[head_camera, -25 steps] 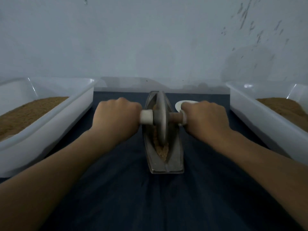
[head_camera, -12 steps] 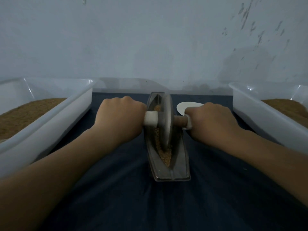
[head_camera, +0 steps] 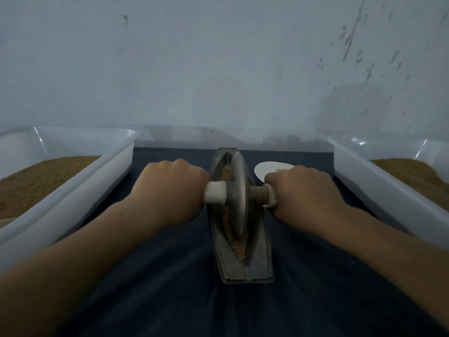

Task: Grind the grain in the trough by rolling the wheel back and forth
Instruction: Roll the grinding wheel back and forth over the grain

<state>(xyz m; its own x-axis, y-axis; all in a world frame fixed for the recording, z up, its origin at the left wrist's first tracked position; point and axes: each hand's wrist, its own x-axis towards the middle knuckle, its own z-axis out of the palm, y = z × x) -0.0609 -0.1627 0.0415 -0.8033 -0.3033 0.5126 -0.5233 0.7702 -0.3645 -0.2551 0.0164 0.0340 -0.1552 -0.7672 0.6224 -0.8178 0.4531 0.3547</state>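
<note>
The fingers of the left hand are curling tightly round the white left end of the one axle. Those of the right hand are clamping round its right end, just beside a white collar. Both fists are turning their backs to the camera, so the fingertips are hiding underneath. The axle is running through a single metal wheel, which is standing on edge in the one trough, about midway along it. The trough, narrow and boat-shaped, is lying near-to-far in the middle of a dark cloth, between the two forearms. Brown grain is lying in its groove, showing at the near end below the wheel and again at the far end. Two white tubs are flanking the cloth: the left tub is sitting well apart from the trough at the left, and the right tub is sitting at the right, each holding a bed of brown meal. One small white dish is resting on the cloth to the right of the trough, its near edge hiding behind the right hand. A pale wall is rising at the far side.
</note>
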